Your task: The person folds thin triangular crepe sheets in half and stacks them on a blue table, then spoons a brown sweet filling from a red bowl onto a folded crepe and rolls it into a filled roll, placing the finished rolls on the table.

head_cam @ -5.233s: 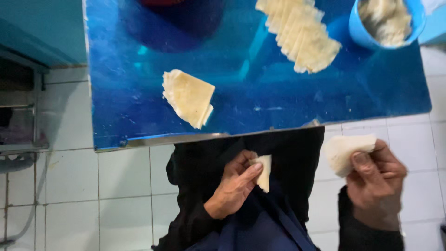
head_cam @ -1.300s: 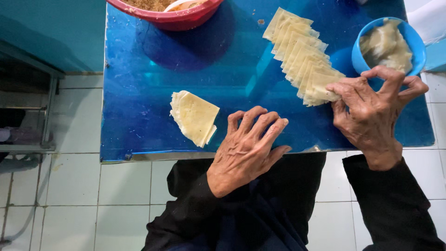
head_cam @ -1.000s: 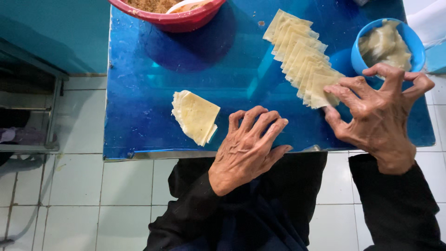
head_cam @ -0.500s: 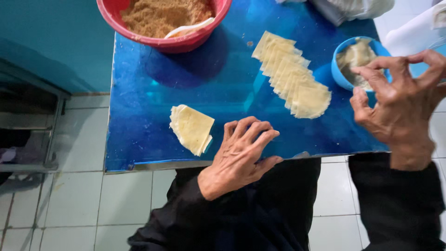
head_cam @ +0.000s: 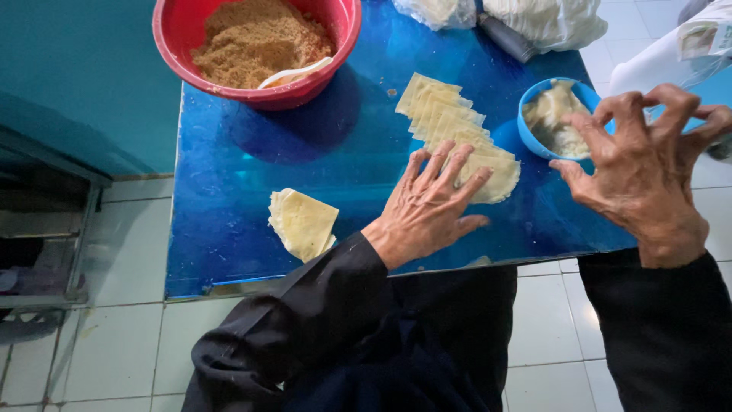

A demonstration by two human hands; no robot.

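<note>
Reaching for a wrapper: left hand (head_cam: 431, 206) lies open, fingertips on the near end of the fanned row of pale square dough wrappers (head_cam: 455, 133) on the blue tabletop (head_cam: 229, 191). Right hand (head_cam: 648, 172), open and empty with fingers curled, hovers just right of the small blue bowl of pale paste (head_cam: 555, 118). Next move likely calls for sliding one sheet free without dragging its neighbours.

At the far edge of the blue table (head_cam: 229, 229), slightly right of centre, lie two knotted clear plastic bags: a smaller one (head_cam: 436, 11) with pale contents and, just right of it, a larger one (head_cam: 545, 19) bulging white. At the far right corner, a white package (head_cam: 663, 57) carries a small rectangular label (head_cam: 698, 38), pale with green and dark print. No signs or screens show.
</note>
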